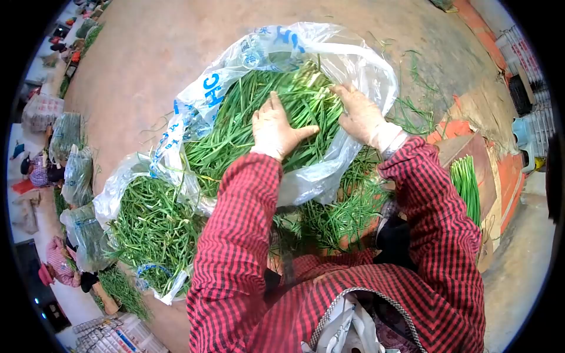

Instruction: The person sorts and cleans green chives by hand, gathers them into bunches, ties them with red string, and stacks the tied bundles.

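A clear plastic bag (376, 65) with blue lettering lies wide open in front of me, full of long green chives (241, 117). Their pale root ends gather toward the upper right. My left hand (275, 128), in a thin pale glove, rests on the leaves with its thumb stretched out and fingers extended. On the right, my gloved right hand (362, 116) has its fingers curled at the pale ends of the chives, by the bag's inner side. Its fingertips are partly hidden among the stalks.
Another plastic bag (120, 194) of loose green leaves (156, 220) sits at left. Scattered trimmings (344, 215) lie before me. A neat chive bundle (466, 187) rests on a board (484, 176) at right. Filled bags (77, 176) and other people (62, 262) are at far left.
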Action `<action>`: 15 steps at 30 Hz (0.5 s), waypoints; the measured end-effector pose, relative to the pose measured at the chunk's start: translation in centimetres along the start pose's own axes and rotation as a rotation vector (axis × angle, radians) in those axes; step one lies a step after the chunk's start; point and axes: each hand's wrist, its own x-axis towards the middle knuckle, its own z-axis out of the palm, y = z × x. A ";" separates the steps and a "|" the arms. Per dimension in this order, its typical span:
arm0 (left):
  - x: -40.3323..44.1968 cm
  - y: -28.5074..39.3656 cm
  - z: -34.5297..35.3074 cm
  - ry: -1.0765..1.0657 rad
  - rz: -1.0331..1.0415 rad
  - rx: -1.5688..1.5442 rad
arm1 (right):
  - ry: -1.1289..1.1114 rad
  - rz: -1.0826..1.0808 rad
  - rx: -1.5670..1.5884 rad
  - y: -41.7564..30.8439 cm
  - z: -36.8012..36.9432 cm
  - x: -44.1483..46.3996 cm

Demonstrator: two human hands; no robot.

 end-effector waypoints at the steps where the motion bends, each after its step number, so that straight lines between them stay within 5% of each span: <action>1: -0.2 0.7 0.1 0.000 0.014 0.009 | 0.019 -0.048 -0.052 -0.3 -0.3 0.9; 2: -0.8 1.3 0.4 0.034 0.034 0.025 | 0.018 -0.042 -0.051 -0.8 -0.7 1.8; 4: -1.8 1.8 1.5 0.070 0.090 0.024 | -0.370 0.204 -0.190 -1.8 -1.6 3.2; 8: -1.6 1.3 2.4 0.153 0.125 0.048 | -0.454 0.489 -0.092 1.3 -1.1 4.9; 11: 0.6 1.2 1.2 0.204 0.078 0.090 | -0.220 0.242 -0.064 3.4 1.5 2.7; 15: 5.1 1.5 1.1 -0.014 -0.047 -0.064 | -0.037 0.291 0.251 3.4 3.1 1.2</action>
